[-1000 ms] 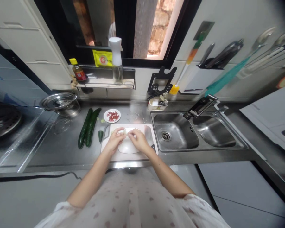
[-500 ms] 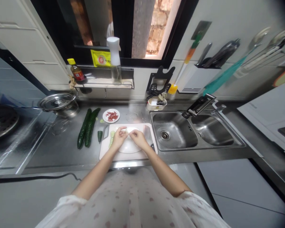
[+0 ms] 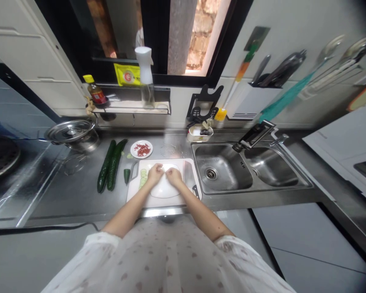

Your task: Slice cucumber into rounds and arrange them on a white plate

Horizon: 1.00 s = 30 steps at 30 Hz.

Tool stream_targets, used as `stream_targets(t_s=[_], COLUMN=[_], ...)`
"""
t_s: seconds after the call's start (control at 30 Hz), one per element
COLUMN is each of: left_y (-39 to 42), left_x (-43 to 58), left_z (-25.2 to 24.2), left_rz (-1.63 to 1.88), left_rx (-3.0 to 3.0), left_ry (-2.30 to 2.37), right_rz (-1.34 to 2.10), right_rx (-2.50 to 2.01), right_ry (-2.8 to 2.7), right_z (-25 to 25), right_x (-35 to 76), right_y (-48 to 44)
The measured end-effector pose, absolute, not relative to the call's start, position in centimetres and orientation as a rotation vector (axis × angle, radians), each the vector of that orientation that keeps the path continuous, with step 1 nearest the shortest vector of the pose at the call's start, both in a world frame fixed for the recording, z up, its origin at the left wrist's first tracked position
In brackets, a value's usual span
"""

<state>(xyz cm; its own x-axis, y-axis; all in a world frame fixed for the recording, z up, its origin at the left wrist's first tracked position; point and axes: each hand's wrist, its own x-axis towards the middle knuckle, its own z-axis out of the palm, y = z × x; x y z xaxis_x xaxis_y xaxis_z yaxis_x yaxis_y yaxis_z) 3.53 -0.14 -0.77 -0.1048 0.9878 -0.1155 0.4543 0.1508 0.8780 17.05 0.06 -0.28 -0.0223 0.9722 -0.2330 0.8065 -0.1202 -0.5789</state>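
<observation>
Both my hands meet over the far half of a white cutting board [image 3: 134,194] at the counter's front edge. My left hand [image 3: 154,175] and my right hand [image 3: 174,176] are closed in pinches, fingertips touching, on something small and pale that I cannot make out. Just below them on the board lies a white dish [image 3: 164,191]. Several cucumber slices [image 3: 143,178] lie left of my left hand. A knife [image 3: 189,176] rests along the board's right side.
Two whole cucumbers [image 3: 110,171] and a cut green end [image 3: 127,176] lie left of the board. A small plate of chopped red chilli [image 3: 141,149] sits behind it. A lidded steel pot [image 3: 72,133] stands far left; a double sink [image 3: 222,173] with a tap [image 3: 256,136] is right.
My hands have drawn closer together and a little toward me. The pale thing between them is now hidden by the fingers, and the cucumber slices show left of my left hand.
</observation>
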Motion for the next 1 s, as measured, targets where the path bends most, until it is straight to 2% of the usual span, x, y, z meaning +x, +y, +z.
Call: stream_targets(t_s=[0.27, 0.47, 0.77, 1.0], left_y=[0.2, 0.4, 1.0, 1.5], left_x=[3.7, 3.7, 3.3, 3.3], left_z=[-1.0, -1.2, -1.9, -1.9], left_rz=[0.687, 0.667, 0.696, 0.662], left_rx=[1.725, 1.797, 1.794, 1.801], left_ry=[1.758, 1.783, 1.758, 1.759], right_rz=[0.743, 0.692, 0.605, 0.544], right_rx=[-2.146, -2.196, -1.982, -2.019], right_ry=[-2.054, -2.134, -2.398, -2.511], right_z=[-0.1, 0.8, 1.0, 1.1], right_x=[16.1, 15.6, 16.5, 16.7], right_y=[0.6, 0.2, -1.1, -1.4])
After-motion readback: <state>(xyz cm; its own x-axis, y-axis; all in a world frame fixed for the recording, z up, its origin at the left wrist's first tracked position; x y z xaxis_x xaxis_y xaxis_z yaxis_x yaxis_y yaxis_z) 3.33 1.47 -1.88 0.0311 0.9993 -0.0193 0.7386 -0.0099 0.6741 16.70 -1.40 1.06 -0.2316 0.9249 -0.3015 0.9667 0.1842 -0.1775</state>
